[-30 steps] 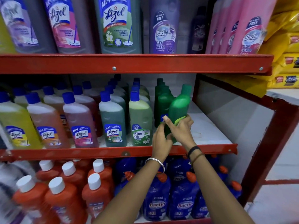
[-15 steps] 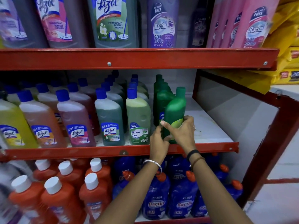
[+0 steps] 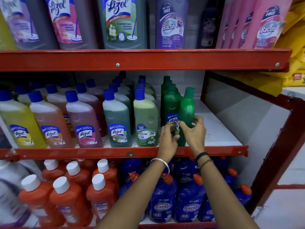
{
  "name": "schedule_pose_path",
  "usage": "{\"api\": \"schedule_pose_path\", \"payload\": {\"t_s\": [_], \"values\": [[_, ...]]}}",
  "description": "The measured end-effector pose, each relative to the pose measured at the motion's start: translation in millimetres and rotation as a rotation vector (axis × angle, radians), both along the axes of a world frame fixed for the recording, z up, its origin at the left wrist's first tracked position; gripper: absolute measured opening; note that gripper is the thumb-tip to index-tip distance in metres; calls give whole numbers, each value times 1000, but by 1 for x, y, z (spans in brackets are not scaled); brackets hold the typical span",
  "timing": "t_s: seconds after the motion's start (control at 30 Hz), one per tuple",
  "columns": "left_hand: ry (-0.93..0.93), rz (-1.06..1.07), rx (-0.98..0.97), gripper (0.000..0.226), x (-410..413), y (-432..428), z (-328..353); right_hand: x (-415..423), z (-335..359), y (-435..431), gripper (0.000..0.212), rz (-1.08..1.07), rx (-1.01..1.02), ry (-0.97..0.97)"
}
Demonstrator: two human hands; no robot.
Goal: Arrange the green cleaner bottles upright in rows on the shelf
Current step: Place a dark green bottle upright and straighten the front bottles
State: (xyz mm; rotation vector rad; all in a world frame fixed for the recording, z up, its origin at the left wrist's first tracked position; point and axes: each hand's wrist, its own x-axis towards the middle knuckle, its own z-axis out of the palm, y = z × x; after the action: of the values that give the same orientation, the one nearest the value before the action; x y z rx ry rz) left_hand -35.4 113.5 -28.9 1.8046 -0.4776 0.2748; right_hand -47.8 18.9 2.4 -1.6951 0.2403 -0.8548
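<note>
Red shelf [image 3: 214, 150]: both hands, left [image 3: 168, 139] and right [image 3: 194, 133], seemingly grip Lizol-labelled green bottle [image 3: 186, 111].

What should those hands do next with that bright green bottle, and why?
Probably turn the bright green bottle so its label faces front, then let go. It already stands upright at the shelf's front edge, right of the dark green Lizol row, yet shows a plain side. The left hand and right hand both touch its lower part.
</note>
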Motion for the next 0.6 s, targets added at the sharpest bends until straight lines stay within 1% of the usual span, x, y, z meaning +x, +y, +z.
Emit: {"api": "schedule_pose_path", "payload": {"t_s": [0.07,0.1,0.2,0.23,0.3,0.4,0.47,0.53,0.6], "values": [[94,-12,-10,52,3,-5,3,3,-3,-6,36,79,68,-28],[111,-34,-7,59,5,-6,3,5,-5,-11,32,149,122,-43],[122,-24,-22,64,4,-8,3,9,-8,-23,28,403,281,-63],[107,-4,-47,64,4,-8,2,10,-9,-25,29,475,311,-65],[65,57,-71,63,3,-7,-1,12,-9,-25,42,580,338,-64],[38,129,-36,61,-4,-4,-3,17,-8,-23,62,634,314,-57],[33,123,14,64,-10,-1,-4,18,-9,-25,68,643,316,-49],[22,83,49,70,-13,1,-6,15,-12,-27,65,629,291,-47],[20,52,79,76,-15,4,-7,12,-14,-29,53,586,230,-47]]}}
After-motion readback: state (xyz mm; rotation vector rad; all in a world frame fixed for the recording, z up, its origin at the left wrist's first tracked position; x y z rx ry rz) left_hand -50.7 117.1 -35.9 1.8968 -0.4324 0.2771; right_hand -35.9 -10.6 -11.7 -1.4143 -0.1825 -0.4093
